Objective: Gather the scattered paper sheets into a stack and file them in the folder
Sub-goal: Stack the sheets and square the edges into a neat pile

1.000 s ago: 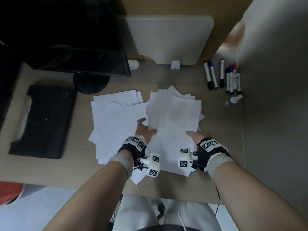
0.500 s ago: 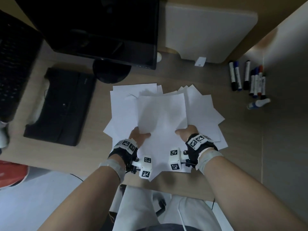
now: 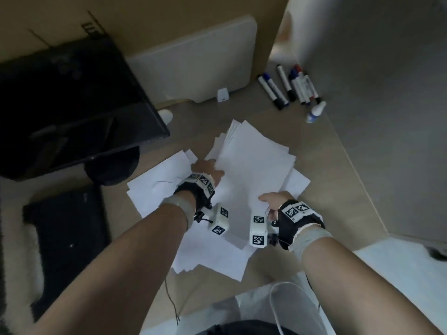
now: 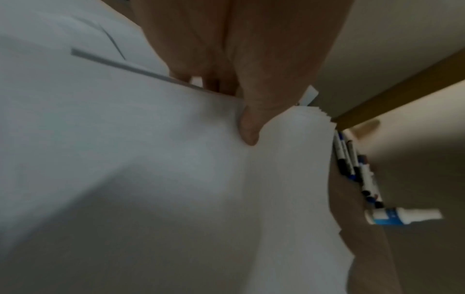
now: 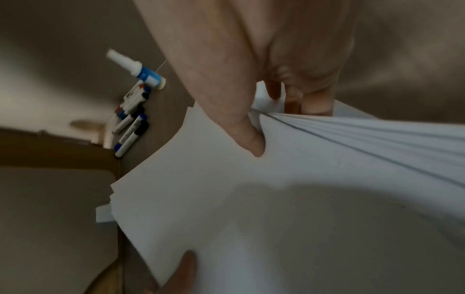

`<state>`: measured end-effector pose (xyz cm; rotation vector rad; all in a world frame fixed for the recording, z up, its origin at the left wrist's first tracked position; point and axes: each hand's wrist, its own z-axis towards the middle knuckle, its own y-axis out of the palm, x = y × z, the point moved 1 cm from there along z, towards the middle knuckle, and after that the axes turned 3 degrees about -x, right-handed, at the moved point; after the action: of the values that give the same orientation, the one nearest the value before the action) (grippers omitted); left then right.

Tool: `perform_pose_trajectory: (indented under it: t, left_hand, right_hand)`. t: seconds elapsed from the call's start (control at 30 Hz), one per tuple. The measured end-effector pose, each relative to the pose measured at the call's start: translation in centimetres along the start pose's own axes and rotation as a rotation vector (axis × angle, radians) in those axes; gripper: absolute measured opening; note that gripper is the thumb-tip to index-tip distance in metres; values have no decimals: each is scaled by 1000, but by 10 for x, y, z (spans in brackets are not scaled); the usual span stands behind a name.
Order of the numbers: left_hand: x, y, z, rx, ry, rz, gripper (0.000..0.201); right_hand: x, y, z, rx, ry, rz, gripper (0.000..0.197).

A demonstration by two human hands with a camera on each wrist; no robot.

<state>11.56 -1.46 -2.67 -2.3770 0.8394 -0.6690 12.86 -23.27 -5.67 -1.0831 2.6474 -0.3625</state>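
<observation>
A bundle of white paper sheets (image 3: 254, 160) sits askew on top of more loose sheets (image 3: 157, 187) spread on the desk. My left hand (image 3: 208, 169) pinches the bundle's left edge, with the thumb (image 4: 249, 123) on top and the fingers underneath. My right hand (image 3: 268, 200) pinches its near right corner, the thumb (image 5: 241, 129) pressing the top sheet (image 5: 276, 199) and the fingers (image 5: 317, 105) under the fanned edges. A black folder (image 3: 67, 238) lies shut at the desk's left side.
A black monitor (image 3: 67, 105) on its round foot stands at the back left. A white board (image 3: 200, 61) leans on the back wall. Several markers (image 3: 287, 85) and a small blue-and-white bottle (image 3: 315, 112) lie at the back right, beside a grey partition.
The bundle has turned and shifted right and away. My left hand has moved from the near edge up along the left edge. My right hand stays at the near right corner.
</observation>
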Motion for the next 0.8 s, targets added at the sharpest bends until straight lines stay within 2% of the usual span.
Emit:
perform_pose_trajectory:
  t: [0.03, 0.13, 0.23, 0.33, 0.53, 0.67, 0.8]
  left_hand:
    - [0, 0, 4, 25, 7, 79, 46]
    - [-6, 0, 14, -13, -60, 81, 51]
    - [-12, -5, 24, -54, -98, 113, 56]
    - [-16, -17, 28, -90, -117, 49, 61]
    - [-31, -23, 33, -104, -196, -165, 64]
    - [-38, -19, 48, -124, -141, -289, 74]
    - [-23, -29, 23, -148, -123, -308, 73]
  right_hand:
    - [-3, 0, -8, 17, 7, 26, 62]
    - [-17, 3, -19, 70, 32, 106, 60]
    - [-26, 8, -14, 143, 39, 266, 86]
    - [-40, 12, -12, 181, 26, 263, 86]
    - [-62, 9, -10, 134, -8, 319, 85]
    - [-65, 3, -5, 69, -52, 266, 88]
    - [-66, 0, -7, 62, -103, 244, 92]
